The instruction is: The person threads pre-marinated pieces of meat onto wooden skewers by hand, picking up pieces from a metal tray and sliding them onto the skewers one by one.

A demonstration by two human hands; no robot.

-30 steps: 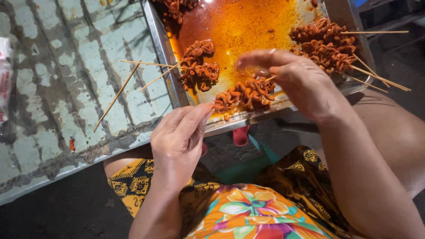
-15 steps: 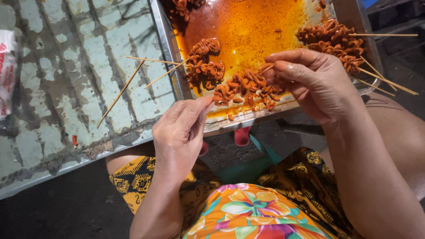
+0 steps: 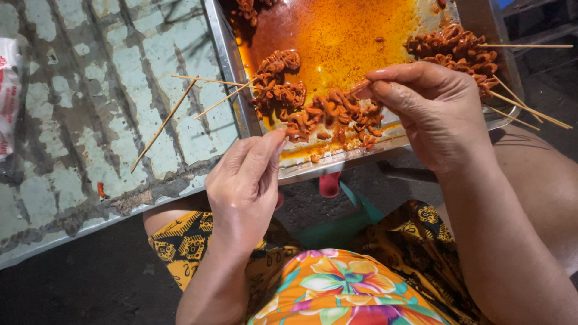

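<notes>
A metal tray (image 3: pixel 227 66) coated with orange-red sauce lies on a worn tiled table. My left hand (image 3: pixel 244 183) pinches the near end of a skewer at the tray's front edge. The skewer (image 3: pixel 328 111) is threaded with curled, sauce-covered meat pieces. My right hand (image 3: pixel 430 105) pinches the far end of the same skewer, fingers on a meat piece. Another loaded skewer (image 3: pixel 277 81) lies in the tray to the left, its stick poking over the rim. More loaded skewers (image 3: pixel 460 51) lie at the tray's right, behind my right hand.
A bare wooden stick (image 3: pixel 164 123) lies on the tiled table (image 3: pixel 90 108) left of the tray. A white plastic packet (image 3: pixel 9 96) sits at the far left edge. Below the table I see my lap in yellow floral cloth (image 3: pixel 337 283) and dark ground.
My right hand has moved down and toward the front of the tray. Both hands have come closer together on the loaded skewer, and the view has shifted slightly.
</notes>
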